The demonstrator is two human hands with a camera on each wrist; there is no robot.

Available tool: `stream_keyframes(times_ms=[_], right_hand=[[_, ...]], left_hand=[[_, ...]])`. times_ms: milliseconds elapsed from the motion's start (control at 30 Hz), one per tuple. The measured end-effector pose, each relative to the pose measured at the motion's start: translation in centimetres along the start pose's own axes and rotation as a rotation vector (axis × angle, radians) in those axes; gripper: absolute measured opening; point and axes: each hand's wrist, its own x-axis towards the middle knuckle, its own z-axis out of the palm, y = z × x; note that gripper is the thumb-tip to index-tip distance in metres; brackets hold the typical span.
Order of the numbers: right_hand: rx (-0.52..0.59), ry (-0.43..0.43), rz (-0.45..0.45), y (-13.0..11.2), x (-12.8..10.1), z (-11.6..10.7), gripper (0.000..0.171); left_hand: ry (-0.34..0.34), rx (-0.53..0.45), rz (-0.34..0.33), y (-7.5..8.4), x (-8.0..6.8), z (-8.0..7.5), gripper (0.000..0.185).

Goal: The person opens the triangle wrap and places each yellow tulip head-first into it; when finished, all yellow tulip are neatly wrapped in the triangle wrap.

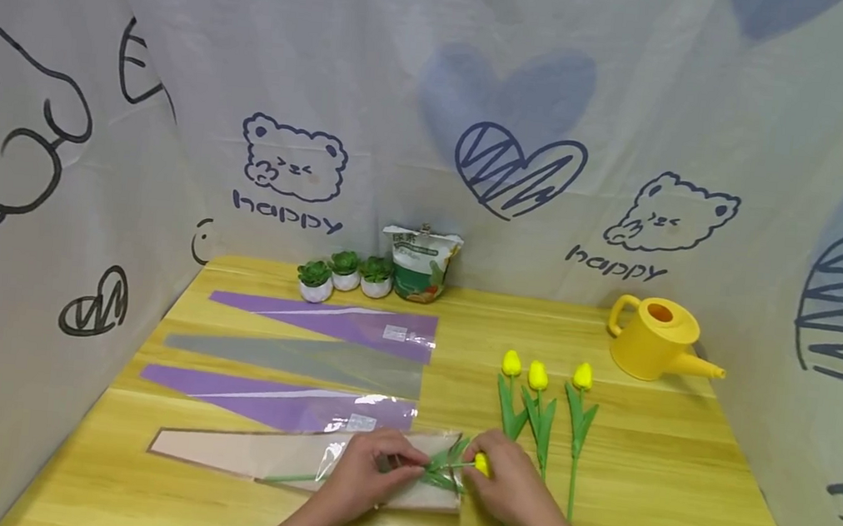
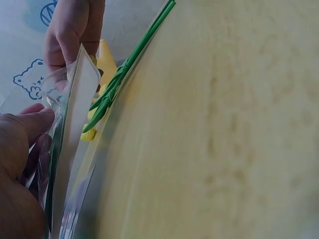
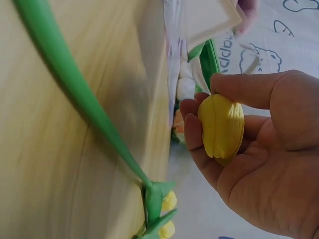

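Observation:
A flat, tapered clear bouquet sleeve with a pale panel (image 1: 202, 448) lies near the front of the table, its wide end to the right. My left hand (image 1: 366, 471) pinches the plastic near that wide end between thumb and fingers. The green stem of an artificial yellow tulip (image 3: 222, 127) runs inside the sleeve, and its leaves (image 1: 440, 475) sit at the opening. My right hand (image 1: 511, 480) holds this tulip by the stem just under the bloom, with the bloom cupped against the palm, outside the sleeve. Part of the stem is hidden behind my left hand.
Three more yellow tulips (image 1: 544, 424) lie at the right. Behind the sleeve are two purple sleeves (image 1: 326, 320) and a grey one (image 1: 293, 358). Three small potted succulents (image 1: 345, 271), a clipped bag (image 1: 421, 267) and a yellow watering can (image 1: 655, 342) stand at the back.

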Motion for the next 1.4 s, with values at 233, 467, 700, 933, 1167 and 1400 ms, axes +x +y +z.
stream_keyframes(times_ms=[233, 467, 700, 933, 1167, 1400], right_hand=[[0.023, 0.026, 0.009, -0.4, 0.5, 0.5, 0.014], [0.046, 0.017, 0.006, 0.2, 0.4, 0.9, 0.013], [0.228, 0.051, 0.065, 1.3, 0.1, -0.2, 0.019], [0.474, -0.017, 0.155, 1.7, -0.8, -1.4, 0.026], [0.489, -0.036, 0.112, 1.9, -1.2, -1.3, 0.034], [0.474, -0.012, 0.11, 1.7, -1.0, -0.7, 0.034]], left_hand=[[0.017, 0.017, 0.034, 0.0, 0.4, 0.1, 0.014], [0.021, 0.0, 0.02, -0.1, 0.1, 0.2, 0.014], [0.032, -0.019, 0.028, 0.2, 0.2, 0.0, 0.015], [0.031, -0.022, 0.034, 0.4, 0.1, -0.3, 0.014], [0.024, -0.009, 0.036, 0.8, 0.2, -0.4, 0.014], [0.024, -0.009, 0.047, 0.9, 0.3, -0.3, 0.013]])
